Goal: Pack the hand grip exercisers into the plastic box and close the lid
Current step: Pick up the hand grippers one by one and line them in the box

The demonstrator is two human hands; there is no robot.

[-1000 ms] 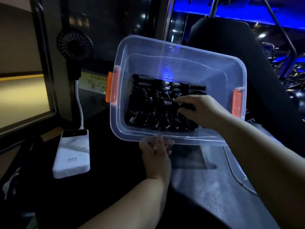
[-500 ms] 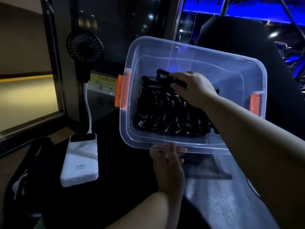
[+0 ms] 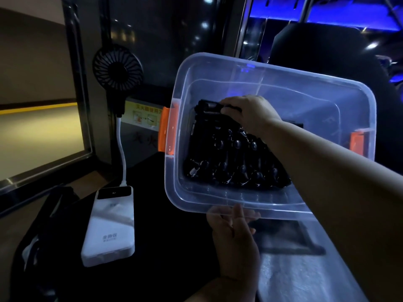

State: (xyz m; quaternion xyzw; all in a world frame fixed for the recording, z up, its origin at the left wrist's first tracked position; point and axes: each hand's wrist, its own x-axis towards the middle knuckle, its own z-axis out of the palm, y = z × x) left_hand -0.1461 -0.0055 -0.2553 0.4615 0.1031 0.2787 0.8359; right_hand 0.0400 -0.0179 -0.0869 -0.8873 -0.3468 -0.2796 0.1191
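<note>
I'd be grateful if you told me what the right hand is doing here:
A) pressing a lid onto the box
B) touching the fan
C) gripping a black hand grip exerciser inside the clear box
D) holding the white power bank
C: the right hand reaches inside the tilted clear plastic box, fingers curled round a black hand grip exerciser at the top of the pile, while the left hand holds the box's near rim.

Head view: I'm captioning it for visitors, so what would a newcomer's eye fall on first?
The clear plastic box, tilted toward the camera mid-frame, with black hand grip exercisers heaped inside. Next, the right hand reaching in and gripping one exerciser at the heap's far end, while the left hand holds the near rim. A white power bank lies lower left.
</note>
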